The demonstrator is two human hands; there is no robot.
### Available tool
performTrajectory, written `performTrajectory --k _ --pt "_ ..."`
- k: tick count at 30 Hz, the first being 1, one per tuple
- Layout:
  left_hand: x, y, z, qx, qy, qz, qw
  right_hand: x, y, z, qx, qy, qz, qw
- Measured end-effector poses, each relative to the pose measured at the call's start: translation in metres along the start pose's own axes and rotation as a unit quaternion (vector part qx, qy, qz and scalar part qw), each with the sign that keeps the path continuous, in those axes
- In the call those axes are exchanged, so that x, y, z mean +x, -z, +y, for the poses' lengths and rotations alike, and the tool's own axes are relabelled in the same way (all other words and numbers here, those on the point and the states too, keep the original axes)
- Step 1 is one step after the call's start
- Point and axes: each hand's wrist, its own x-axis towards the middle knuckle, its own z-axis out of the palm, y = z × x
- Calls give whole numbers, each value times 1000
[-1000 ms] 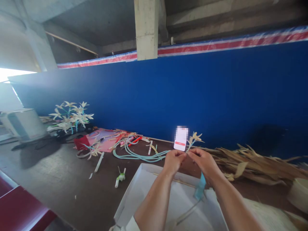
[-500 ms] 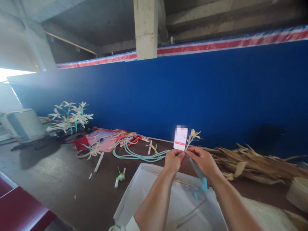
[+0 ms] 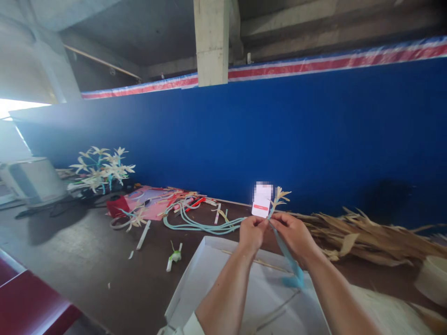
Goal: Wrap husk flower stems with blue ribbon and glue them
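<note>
My left hand [image 3: 251,234] is closed in a pinch at the base of a small artificial flower [image 3: 280,197], pale and husk-like, with a light-blue stem. Close beside it, my right hand [image 3: 292,234] has thumb and fingers pinched where a light-blue strip [image 3: 287,252] meets the stem. The strip hangs from the fingers down over a shallow white box [image 3: 213,265], its tail bunched near the right forearm. The fingertips nearly touch and hide the lower stem. Just behind the hands stands a lit phone [image 3: 260,209], its screen partly blurred.
Coils of light-blue cord [image 3: 202,228] lie left of the hands. Dry husks [image 3: 370,237] pile up at right near a white roll [image 3: 433,279]. A bunch of pale flowers [image 3: 104,170] stands far left by a whitish container [image 3: 33,181]. A blue partition [image 3: 296,135] rises behind the table.
The flower has turned slightly between my fingers. The strip's hanging tail has swung and shifted a little over the box; both hands stay in nearly the same place.
</note>
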Motion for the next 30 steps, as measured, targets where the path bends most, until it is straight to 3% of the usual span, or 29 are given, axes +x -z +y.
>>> performTrajectory --k 16,30 --pt "-2 2 2 13 -16 -6 1000 -3 -4 -9 -36 -27 51 998" --pt "-2 5 6 18 -30 8 999 -2 -4 -8 -6 -8 22 1000"
